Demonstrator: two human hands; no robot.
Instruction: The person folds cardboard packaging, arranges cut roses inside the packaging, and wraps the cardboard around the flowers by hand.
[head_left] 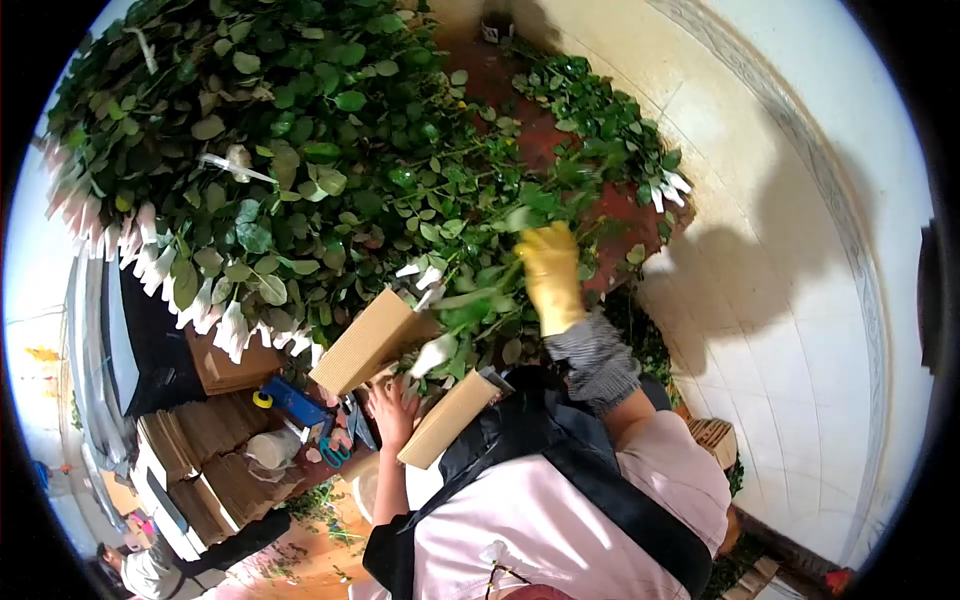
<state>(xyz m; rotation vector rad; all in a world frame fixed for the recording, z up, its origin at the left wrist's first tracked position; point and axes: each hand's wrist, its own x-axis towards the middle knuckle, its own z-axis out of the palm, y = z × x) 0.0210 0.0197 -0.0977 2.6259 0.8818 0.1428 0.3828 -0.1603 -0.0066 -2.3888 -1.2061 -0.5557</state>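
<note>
My right hand (pixel 552 275), in a yellow rubber glove and a grey knit cuff, is curled among leafy rose stems. It seems closed on a stem whose leaves are smeared by motion. A white rose head (pixel 434 355) lies between two upright corrugated cardboard flaps, the left flap (pixel 365 342) and the right flap (pixel 450 418). Bare, my left hand (pixel 392 408) sits at the lower end between these flaps, fingers slightly spread against the cardboard edge. More white rose heads (pixel 425 280) lie just above the left flap.
A large pile of roses (pixel 300 130) with pale sleeved heads fills the upper left. More roses (pixel 670 190) lie by the tiled wall (pixel 760 330). At lower left are scissors (pixel 335 452), a blue tape dispenser (pixel 295 400) and stacked cardboard (pixel 205 440). Another person (pixel 150 570) is beyond.
</note>
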